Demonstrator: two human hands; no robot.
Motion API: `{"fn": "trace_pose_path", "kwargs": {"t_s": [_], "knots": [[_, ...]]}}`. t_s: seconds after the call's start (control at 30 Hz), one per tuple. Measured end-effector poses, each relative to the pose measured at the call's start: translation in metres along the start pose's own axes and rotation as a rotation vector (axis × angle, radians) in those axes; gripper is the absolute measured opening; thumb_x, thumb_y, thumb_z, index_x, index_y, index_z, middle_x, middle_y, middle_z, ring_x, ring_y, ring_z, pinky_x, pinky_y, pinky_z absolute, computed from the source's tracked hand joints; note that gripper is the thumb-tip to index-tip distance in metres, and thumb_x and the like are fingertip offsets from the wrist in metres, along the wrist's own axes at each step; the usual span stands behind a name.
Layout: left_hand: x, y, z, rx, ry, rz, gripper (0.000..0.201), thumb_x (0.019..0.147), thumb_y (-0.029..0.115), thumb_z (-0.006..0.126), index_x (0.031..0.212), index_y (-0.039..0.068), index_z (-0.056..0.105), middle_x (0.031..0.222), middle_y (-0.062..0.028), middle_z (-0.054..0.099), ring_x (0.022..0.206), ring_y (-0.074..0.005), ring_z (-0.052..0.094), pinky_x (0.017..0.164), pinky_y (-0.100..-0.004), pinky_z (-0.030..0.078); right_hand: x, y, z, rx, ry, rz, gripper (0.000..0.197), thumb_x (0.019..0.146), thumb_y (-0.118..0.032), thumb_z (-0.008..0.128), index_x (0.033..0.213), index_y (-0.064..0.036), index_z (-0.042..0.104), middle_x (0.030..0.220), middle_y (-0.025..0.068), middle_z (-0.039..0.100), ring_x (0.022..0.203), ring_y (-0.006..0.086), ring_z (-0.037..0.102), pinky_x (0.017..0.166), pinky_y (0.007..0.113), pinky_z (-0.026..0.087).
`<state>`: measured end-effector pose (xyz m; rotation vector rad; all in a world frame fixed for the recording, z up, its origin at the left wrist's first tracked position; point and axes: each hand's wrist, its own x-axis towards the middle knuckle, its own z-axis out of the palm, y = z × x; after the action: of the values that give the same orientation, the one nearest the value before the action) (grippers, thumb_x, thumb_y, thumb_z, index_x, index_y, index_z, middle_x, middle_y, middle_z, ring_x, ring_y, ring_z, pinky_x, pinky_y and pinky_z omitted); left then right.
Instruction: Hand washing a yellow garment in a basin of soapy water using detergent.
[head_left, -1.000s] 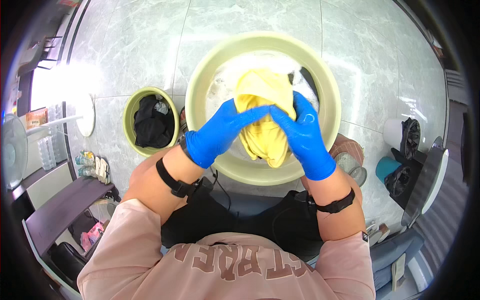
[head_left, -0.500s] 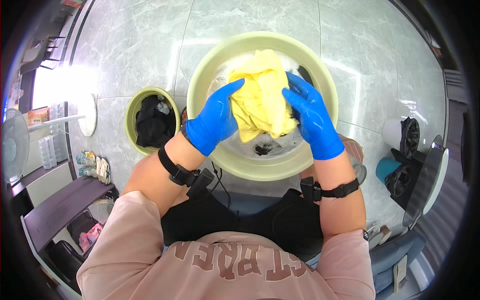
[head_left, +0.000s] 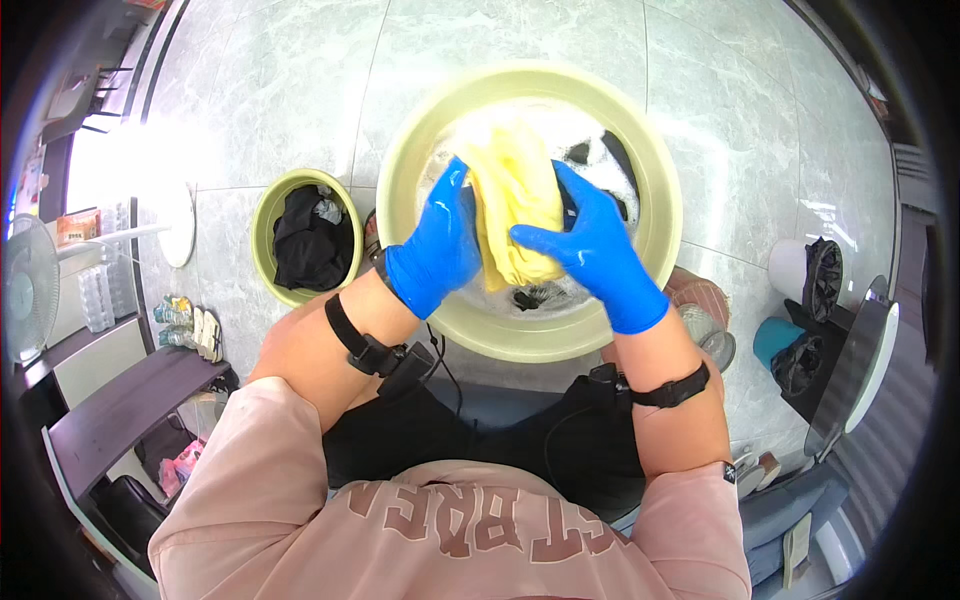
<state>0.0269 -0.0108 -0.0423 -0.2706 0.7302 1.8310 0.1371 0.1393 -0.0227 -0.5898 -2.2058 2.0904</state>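
Observation:
A wet yellow cloth (head_left: 515, 200) is bunched between my two blue-gloved hands over a large pale green basin (head_left: 655, 285). My left hand (head_left: 437, 240) presses its left side, with the thumb up along the edge and the other fingers hidden beneath. From the right, my right hand (head_left: 590, 240) grips the cloth, thumb over its front and fingers behind. White suds (head_left: 475, 120) cover the water below, where dark fabric (head_left: 622, 160) shows at the right and a dark patch (head_left: 535, 297) near the front.
A smaller green basin (head_left: 262, 240) holding black clothing (head_left: 312, 240) stands left on the tiled floor. Shoes (head_left: 208, 335), a dark bench (head_left: 135, 400) and a fan (head_left: 30, 285) are farther left. Two bins, one white (head_left: 787, 268) and one teal (head_left: 775, 340), stand right.
The yellow cloth has been drawn into a narrower bundle. My right hand has shifted left and slightly nearer, its thumb now over the cloth. More suds and dark fabric show at the right.

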Motion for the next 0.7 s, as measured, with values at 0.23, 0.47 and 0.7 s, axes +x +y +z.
{"fn": "trace_pose_path", "kwargs": {"t_s": [0.23, 0.47, 0.7], "knots": [[-0.006, 0.023, 0.016, -0.191, -0.127, -0.154, 0.08, 0.099, 0.063, 0.039, 0.151, 0.002, 0.036, 0.151, -0.0177, 0.045, 0.136, -0.0336, 0.047, 0.116, -0.0487, 0.035, 0.007, -0.005, -0.061, 0.63, 0.003, 0.235, 0.061, 0.081, -0.004, 0.069, 0.137, 0.0096, 0.049, 0.125, 0.0194, 0.063, 0.11, 0.0281, 0.066, 0.098, 0.038, 0.053], [-0.009, 0.015, 0.007, 0.268, -0.094, 0.059, 0.044, 0.099, 0.012, 0.057, 0.142, 0.003, 0.049, 0.145, -0.0126, 0.051, 0.127, -0.0247, 0.057, 0.105, -0.0387, 0.049, 0.006, -0.006, -0.054, 0.569, 0.065, 0.221, 0.057, 0.084, -0.008, 0.071, 0.135, 0.0087, 0.052, 0.124, 0.0179, 0.064, 0.11, 0.0255, 0.066, 0.094, 0.035, 0.055], [-0.024, 0.047, 0.02, -0.057, 0.002, -0.103, 0.045, 0.097, 0.015, 0.058, 0.139, 0.001, 0.051, 0.139, -0.0192, 0.056, 0.127, -0.0355, 0.056, 0.11, -0.0486, 0.045, 0.01, 0.023, -0.076, 0.511, -0.01, 0.148, 0.041, 0.086, -0.007, 0.071, 0.126, 0.0023, 0.063, 0.122, 0.0163, 0.066, 0.109, 0.0282, 0.067, 0.092, 0.035, 0.056]]}}
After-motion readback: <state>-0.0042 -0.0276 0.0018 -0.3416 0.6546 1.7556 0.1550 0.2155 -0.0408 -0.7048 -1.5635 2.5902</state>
